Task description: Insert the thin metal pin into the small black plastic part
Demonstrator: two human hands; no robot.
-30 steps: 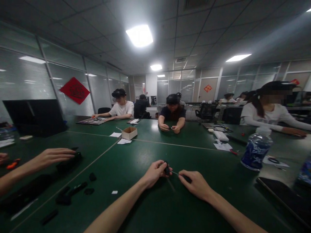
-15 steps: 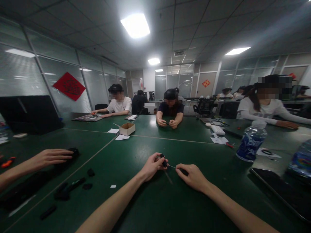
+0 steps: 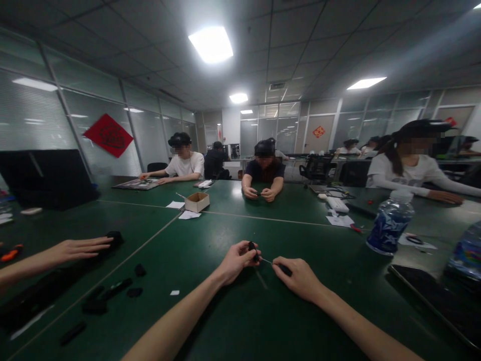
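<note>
Left hand (image 3: 235,261): closed on a small black part (image 3: 252,249), pinched between thumb and fingertips. The part sits just above the green table (image 3: 233,321), near centre.

Right hand (image 3: 299,277): clenched on the dark handle of a thin tool (image 3: 283,268). A slim metal shaft runs left from the fist and its tip meets the small black part. It is probably a screwdriver, but the tip is too small to tell. The hands are close together, and both forearms enter from the near edge.

Left side: a co-worker's hand (image 3: 80,246) lies flat with fingers extended, its fingertips touching a black object (image 3: 114,236). Nearer, loose black pieces (image 3: 116,288) are scattered, with a white scrap (image 3: 174,292) just right of them. An orange-handled item (image 3: 11,253) lies at the left edge.

Right side: a water bottle (image 3: 389,223) stands upright, well apart from the hands.

Far side, beyond the table seam: an open cardboard box (image 3: 197,201) with white paper slips beside it. Other persons are seated along the far and right sides.
</note>
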